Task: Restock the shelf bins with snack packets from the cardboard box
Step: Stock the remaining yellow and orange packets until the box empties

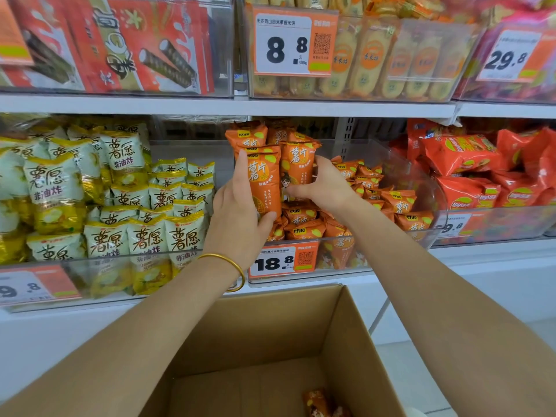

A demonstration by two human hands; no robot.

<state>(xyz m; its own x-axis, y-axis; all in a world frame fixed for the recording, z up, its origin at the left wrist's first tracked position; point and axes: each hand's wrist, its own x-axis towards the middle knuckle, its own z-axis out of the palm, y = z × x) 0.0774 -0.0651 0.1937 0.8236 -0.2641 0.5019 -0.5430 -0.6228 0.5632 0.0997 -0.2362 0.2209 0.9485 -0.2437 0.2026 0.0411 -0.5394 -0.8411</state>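
left hand (pixel 240 215) and right hand (pixel 326 188) both gripping upright orange packets (pixel 264 182), over the middle clear bin (pixel 388 254), open cardboard box (pixel 355 341) near

packets (pixel 264 182): orange, yellow ovals
left bin packs (pixel 147 239): pale green, yellow
box (pixel 270 332): brown
bangle (pixel 231 266): gold

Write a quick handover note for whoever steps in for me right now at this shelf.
Left hand and right hand together grip a bunch of orange packets, upright over the middle bin.
The bin is already partly filled with the same packets.
The cardboard box shows only a couple of leftover packets at its bottom.
Left: set this bunch down, then shelve those.
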